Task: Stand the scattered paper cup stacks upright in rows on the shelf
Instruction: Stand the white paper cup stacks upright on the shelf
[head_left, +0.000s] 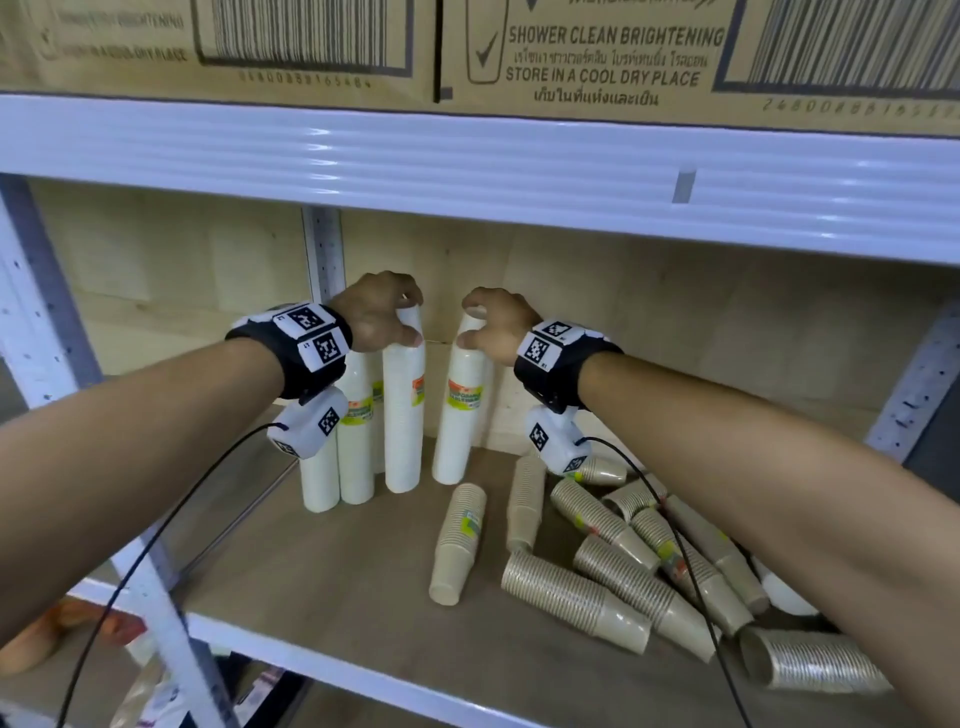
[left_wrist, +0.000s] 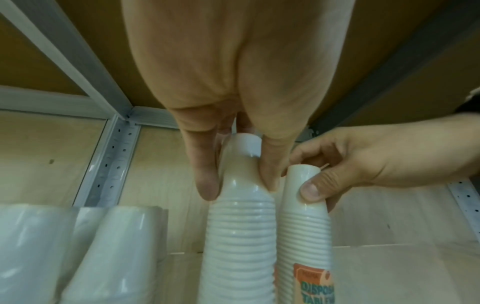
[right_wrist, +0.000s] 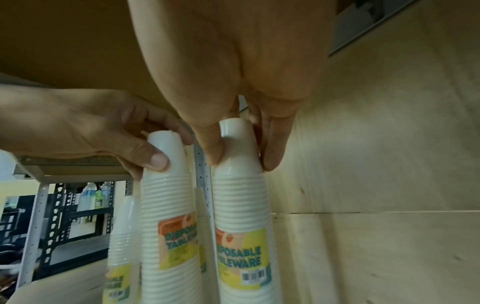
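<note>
Each hand pinches the top of one upright white cup stack: left hand (head_left: 382, 310) on the left stack (head_left: 404, 410), right hand (head_left: 501, 325) on the right stack (head_left: 461, 410), apparently leaning slightly. Brown stacks (head_left: 582, 597) lie toppled nearer the right hand on the shelf (head_left: 322, 566).

A stockroom or shop storage area. White metal racking with perforated uprights (head_left: 324, 249) carries a wooden shelf (head_left: 332, 561) backed by plywood. On the level above sit printed cardboard cartons (head_left: 571, 57) bearing barcodes and the words "STORE IN A COOL DRY PLACE". Shrink-wrapped retail packs of white cups (head_left: 402, 415) labelled "DISPOSABLE TABLEWARE" and brown paper cups (head_left: 576, 597) fill the shelf. Another rack holding bottled drinks (right_wrist: 93, 197) stands beyond.
</note>
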